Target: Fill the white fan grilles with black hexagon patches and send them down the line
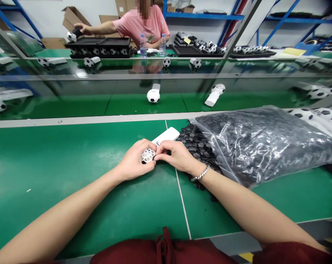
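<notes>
Between my hands is a white soccer-ball-shaped piece (148, 156) with an open lattice face and a white flat handle (167, 135) pointing away to the right. My left hand (135, 158) is wrapped round the ball's left side, thumb below and fingers above. On the ball's right edge, my right hand (173, 155) pinches with thumb and forefinger; a small dark bit shows at the fingertips, too small to make out fully. Just right of that hand lies a heap of black flat pieces (196, 141), spilling from a clear plastic bag (265, 143).
Beyond the bench edge, white ball-headed pieces (153, 96) lie on a green conveyor (122, 102). More stand at the right edge (322, 113). Across the line, a person in a pink shirt (144, 27) reaches over black trays (100, 46). Two water bottles (143, 46) stand there.
</notes>
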### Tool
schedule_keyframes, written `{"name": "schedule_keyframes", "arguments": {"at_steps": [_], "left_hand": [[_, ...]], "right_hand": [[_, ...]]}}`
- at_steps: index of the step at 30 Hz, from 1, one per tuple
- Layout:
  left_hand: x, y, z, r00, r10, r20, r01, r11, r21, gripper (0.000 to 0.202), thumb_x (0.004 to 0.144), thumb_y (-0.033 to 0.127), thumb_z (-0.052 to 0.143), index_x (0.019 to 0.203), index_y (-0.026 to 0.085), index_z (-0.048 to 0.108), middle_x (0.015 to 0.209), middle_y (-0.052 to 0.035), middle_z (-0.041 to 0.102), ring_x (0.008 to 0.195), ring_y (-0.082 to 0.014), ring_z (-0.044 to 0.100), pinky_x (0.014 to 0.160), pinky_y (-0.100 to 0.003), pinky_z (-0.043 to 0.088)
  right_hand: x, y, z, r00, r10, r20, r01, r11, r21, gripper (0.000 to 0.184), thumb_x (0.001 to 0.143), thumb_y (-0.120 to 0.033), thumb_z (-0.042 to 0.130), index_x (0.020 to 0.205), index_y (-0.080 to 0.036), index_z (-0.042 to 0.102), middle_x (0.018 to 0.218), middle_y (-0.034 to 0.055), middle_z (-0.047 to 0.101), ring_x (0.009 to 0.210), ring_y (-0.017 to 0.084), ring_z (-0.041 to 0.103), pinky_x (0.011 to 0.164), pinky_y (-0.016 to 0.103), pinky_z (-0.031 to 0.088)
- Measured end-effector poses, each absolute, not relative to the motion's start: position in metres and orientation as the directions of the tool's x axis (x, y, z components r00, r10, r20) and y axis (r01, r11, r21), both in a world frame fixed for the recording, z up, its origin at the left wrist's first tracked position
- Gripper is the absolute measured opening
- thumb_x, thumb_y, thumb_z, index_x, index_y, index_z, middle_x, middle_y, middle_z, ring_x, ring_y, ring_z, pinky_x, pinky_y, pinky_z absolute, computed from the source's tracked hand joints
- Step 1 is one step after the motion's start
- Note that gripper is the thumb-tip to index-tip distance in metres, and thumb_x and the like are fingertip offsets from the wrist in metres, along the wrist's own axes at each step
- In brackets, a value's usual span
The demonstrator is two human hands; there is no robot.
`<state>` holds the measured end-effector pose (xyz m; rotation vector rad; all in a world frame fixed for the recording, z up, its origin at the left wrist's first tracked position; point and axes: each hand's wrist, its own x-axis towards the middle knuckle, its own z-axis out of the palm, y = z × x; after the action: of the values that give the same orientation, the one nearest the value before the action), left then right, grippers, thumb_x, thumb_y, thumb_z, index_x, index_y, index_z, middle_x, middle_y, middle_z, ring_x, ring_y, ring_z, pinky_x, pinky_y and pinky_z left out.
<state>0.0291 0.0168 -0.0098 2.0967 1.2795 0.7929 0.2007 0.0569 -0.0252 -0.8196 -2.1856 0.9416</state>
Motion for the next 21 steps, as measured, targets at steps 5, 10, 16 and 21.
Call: {"name": "schedule_keyframes", "arguments": {"at_steps": [5, 10, 16, 21], "left_hand": [[0.024, 0.019, -0.007, 0.341, 0.905, 0.257, 0.567, -0.415, 0.712, 0.024, 0.063, 0.012, 0.056, 0.086, 0.020, 0.057, 0.096, -0.0021, 0.060, 0.094, -0.0188, 0.054, 0.087, -0.033, 0.042], [-0.022, 0.076, 0.000, 0.105, 0.961, 0.257, 0.740, -0.248, 0.625, 0.028, 0.068, 0.030, 0.057, 0.094, 0.020, 0.057, 0.102, -0.0033, 0.061, 0.087, -0.0195, 0.060, 0.075, -0.030, 0.048], [-0.048, 0.180, 0.004, -0.050, 0.925, 0.377, 0.924, -0.100, 0.368, 0.038, 0.066, 0.031, 0.057, 0.097, 0.009, 0.058, 0.098, -0.0170, 0.059, 0.099, -0.0357, 0.051, 0.084, -0.049, 0.040], [0.012, 0.239, 0.006, 0.238, 0.901, 0.361, 0.921, -0.327, 0.209, 0.061, 0.065, 0.030, 0.062, 0.122, 0.018, 0.045, 0.128, -0.0121, 0.042, 0.122, -0.0333, 0.029, 0.100, -0.050, 0.024]], "right_hand": [[0.210, 0.058, -0.015, -0.593, 0.781, 0.196, 0.486, 0.540, -0.687, 0.017, 0.072, -0.031, 0.066, 0.077, -0.017, 0.058, 0.075, -0.0021, 0.060, 0.063, 0.009, 0.053, 0.059, 0.020, 0.040], [0.241, 0.065, -0.002, -0.410, 0.897, 0.165, 0.884, 0.436, -0.169, 0.026, 0.073, -0.029, 0.064, 0.095, -0.016, 0.060, 0.093, 0.0089, 0.059, 0.089, 0.022, 0.053, 0.071, 0.030, 0.042], [0.248, 0.073, -0.010, -0.440, 0.894, 0.089, 0.892, 0.446, -0.071, 0.011, 0.080, -0.024, 0.054, 0.087, -0.019, 0.061, 0.088, 0.0062, 0.060, 0.082, 0.020, 0.054, 0.069, 0.030, 0.041], [0.244, 0.076, -0.008, -0.467, 0.881, 0.076, 0.880, 0.471, -0.058, 0.012, 0.081, -0.014, 0.049, 0.084, -0.016, 0.061, 0.086, 0.0082, 0.061, 0.082, 0.020, 0.055, 0.066, 0.030, 0.038]]}}
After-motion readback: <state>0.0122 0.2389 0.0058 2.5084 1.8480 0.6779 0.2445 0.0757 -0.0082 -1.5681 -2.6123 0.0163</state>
